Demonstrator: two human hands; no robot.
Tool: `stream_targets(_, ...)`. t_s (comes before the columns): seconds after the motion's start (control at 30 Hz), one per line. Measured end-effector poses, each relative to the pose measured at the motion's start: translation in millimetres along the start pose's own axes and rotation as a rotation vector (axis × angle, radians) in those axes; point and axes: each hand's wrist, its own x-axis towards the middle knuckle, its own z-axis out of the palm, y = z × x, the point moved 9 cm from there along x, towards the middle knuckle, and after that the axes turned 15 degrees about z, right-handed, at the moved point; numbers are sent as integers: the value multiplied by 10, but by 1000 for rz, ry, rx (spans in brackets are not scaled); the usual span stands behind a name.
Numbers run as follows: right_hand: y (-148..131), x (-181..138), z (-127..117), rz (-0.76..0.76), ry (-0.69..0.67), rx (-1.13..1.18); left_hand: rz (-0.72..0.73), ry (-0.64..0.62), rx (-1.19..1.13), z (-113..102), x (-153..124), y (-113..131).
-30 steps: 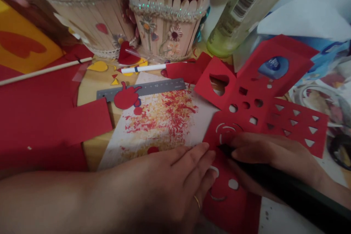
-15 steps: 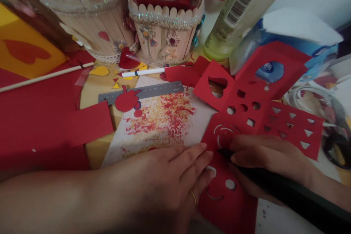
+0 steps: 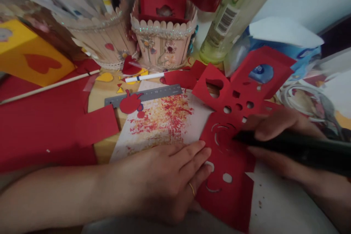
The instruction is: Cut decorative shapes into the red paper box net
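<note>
My left hand (image 3: 175, 179) lies flat with fingers stretched out, pressing on the left edge of a red cut-out card (image 3: 230, 204). In my right hand (image 3: 285, 128) is a black pen-shaped tool (image 3: 301, 150) with a pointed end; its exact kind I cannot make out. The tip is over the card, at the right side of a pattern of curved slits (image 3: 222, 137). Below the slits, the card has two round holes and a smile-shaped slit. Its upper panels carry round, square and heart-shaped openings. The right hand covers most of the right panel.
A grey ruler (image 3: 164, 92) and a red hand-shaped cutout (image 3: 129, 103) lie on paint-spattered paper (image 3: 153, 117). Behind are a white marker (image 3: 149, 77), two stick-sided baskets (image 3: 164, 42) and a green bottle (image 3: 214, 40). At left are red sheets (image 3: 41, 131), a yellow box (image 3: 33, 58) and a wooden stick (image 3: 52, 86).
My right hand and the black tool have shifted up and right, and the tool lies flatter. The left hand stays on the card. The whole view has shifted slightly.
</note>
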Motion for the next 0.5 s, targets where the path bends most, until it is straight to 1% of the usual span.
stream_targets(0.1, 82, 10, -150, 149, 100, 93, 6, 9, -31, -3, -4, -11)
stream_targets(0.17, 106, 13, -167, 196, 97, 115, 16, 10, -58, -6, -3, -35)
stream_targets(0.3, 64, 52, -95, 171, 21, 115, 62, 32, -92, -26, -15, -105)
stream_targets(0.5, -40, 94, 76, 88, -17, -69, 112, 79, -93, -63, -35, -172)
